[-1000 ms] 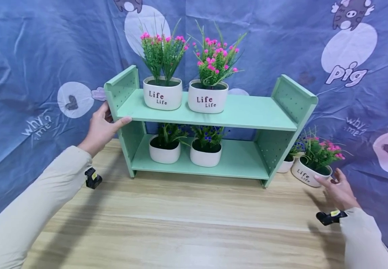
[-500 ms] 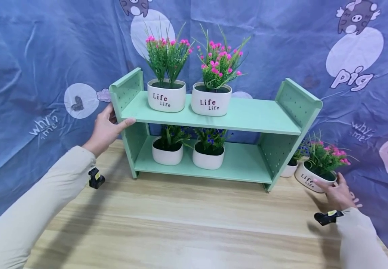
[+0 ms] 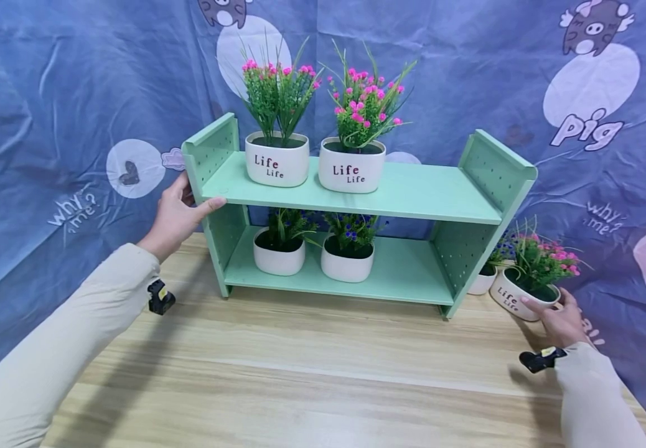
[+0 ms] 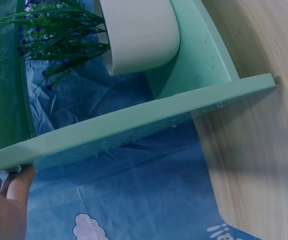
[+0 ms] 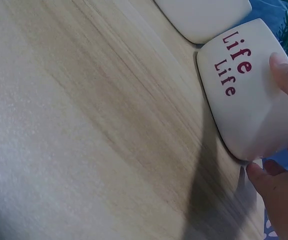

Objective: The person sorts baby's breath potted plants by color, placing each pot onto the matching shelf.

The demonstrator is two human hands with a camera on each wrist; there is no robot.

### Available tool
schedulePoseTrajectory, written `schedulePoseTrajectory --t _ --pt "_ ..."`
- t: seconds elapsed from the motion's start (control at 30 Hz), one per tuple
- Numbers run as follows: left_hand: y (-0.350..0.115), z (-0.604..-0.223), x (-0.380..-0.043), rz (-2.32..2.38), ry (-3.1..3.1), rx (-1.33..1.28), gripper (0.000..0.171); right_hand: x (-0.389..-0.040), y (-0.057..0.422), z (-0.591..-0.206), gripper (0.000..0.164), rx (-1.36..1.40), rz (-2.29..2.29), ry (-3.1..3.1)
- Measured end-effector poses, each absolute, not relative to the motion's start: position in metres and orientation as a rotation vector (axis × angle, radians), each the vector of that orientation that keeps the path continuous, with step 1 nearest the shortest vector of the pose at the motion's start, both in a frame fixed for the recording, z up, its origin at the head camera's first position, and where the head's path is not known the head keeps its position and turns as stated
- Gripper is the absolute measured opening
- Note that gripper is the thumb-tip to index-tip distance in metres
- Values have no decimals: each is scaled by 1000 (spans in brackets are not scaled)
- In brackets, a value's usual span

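Observation:
A two-tier green shelf (image 3: 412, 193) stands on the wooden table. My left hand (image 3: 174, 218) grips its left side panel (image 4: 134, 120), thumb at the upper board's front edge and fingers behind the panel. Right of the shelf, my right hand (image 3: 562, 318) holds a white "Life" flower pot (image 5: 254, 95) with pink artificial flowers (image 3: 549, 258). Its thumb lies on the pot's front and the other fingers are at the right side. The pot's base is at the tabletop. Close beside it stands another white pot (image 3: 482, 281) with blue flowers, partly hidden by the shelf.
On the upper board are two white pots with pink flowers, a left one (image 3: 277, 163) and a right one (image 3: 352, 169). Two pots with blue flowers, one left (image 3: 279, 254) and one right (image 3: 348, 261), stand on the lower board. A blue printed cloth (image 3: 440, 74) hangs behind.
My right hand has closed in on the pink-flowered pot, from fingers near it to thumb and fingers on it. The head view has shifted slightly. My left hand stays on the shelf.

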State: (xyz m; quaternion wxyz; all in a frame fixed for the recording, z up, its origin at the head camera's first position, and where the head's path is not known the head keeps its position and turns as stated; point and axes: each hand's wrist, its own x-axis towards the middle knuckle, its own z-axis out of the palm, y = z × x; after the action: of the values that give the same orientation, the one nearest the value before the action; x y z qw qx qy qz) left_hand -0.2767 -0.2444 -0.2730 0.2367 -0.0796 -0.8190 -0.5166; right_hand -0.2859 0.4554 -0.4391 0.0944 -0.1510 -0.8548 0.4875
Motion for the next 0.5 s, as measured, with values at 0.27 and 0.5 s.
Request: schedulePoseTrajectory --t 0.27,0.5 --pt "-246 -273 -277 -1396 -2252 -217 67 -288 456 -439 84 -417 1362 -2588" --pt "-246 -274 -277 -1406 -2242 -229 67 -286 454 -438 91 -554 1354 -2558"
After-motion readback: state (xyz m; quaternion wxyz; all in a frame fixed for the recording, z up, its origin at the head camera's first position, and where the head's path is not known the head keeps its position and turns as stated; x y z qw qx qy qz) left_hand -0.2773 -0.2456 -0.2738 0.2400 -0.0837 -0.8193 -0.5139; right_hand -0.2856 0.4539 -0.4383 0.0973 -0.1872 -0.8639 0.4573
